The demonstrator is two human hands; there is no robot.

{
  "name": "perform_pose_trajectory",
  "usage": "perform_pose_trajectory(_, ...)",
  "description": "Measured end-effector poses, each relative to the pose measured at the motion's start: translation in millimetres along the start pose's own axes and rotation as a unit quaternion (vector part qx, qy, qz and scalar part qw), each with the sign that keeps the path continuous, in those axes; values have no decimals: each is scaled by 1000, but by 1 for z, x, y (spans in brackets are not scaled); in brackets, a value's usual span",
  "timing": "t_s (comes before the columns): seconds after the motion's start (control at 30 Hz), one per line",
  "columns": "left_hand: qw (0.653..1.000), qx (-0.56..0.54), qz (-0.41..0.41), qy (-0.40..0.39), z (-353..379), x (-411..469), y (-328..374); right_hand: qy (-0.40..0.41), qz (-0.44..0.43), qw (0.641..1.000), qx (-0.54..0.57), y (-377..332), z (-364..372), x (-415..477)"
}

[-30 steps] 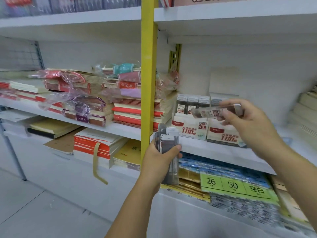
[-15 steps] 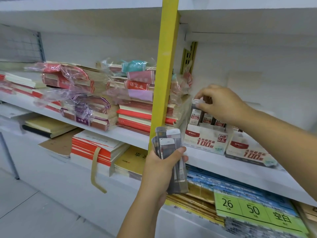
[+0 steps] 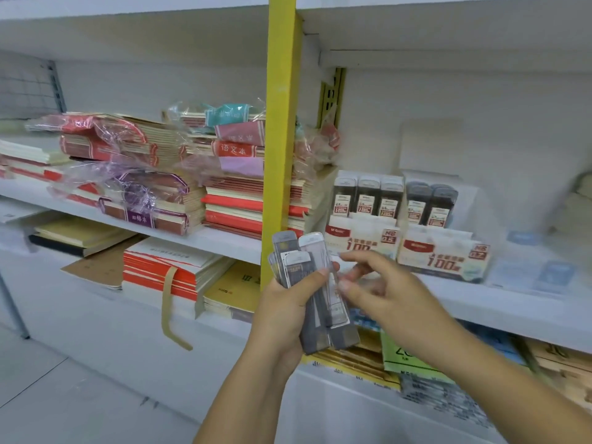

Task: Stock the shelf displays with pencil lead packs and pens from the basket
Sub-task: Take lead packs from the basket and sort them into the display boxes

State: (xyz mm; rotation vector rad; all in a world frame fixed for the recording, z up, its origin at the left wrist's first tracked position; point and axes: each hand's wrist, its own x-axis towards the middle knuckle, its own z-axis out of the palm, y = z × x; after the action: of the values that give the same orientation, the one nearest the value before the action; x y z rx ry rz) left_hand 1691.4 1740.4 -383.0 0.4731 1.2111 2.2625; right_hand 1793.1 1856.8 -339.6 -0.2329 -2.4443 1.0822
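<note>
Several pencil lead packs fanned, clamped in your left hand below the display boxes; your right hand, fingers apart beside them, may dislodge neighbours pulling one.

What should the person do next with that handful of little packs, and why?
Probably pinch one pack off the bundle of packs in the left hand with the right hand, whose open fingers sit right beside it holding nothing. It could go in the right display box, which shows two packs standing against three in the left display box.
</note>
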Motion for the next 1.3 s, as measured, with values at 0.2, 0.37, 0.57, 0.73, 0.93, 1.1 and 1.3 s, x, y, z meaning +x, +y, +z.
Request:
perform_pose_trajectory(0.2,999,18,-45,-13,10,-21,-22,46,20,994,99,26,12,-33)
perform_pose_trajectory(0.37,998,8,-56,-29,16,-35,-28,28,36,990,135,31,7,-43)
perform_pose_trajectory(0.57,997,28,-69,-18,18,-40,-29,31,61,977,200,36,-5,-52)
perform_pose_trajectory(0.73,995,75,-62,-16,23,-40,-36,42,62,979,188,39,-11,-55)
perform_pose_trajectory(0.93,995,85,-56,5,25,-36,-40,68,32,994,80,39,-13,-53)
perform_pose_trajectory(1.1,994,89,-60,9,26,-38,-39,35,-1,998,57,39,-10,-52)
perform_pose_trajectory(1.3,994,81,-55,45,21,-36,-29,33,35,994,103,40,-15,-53)
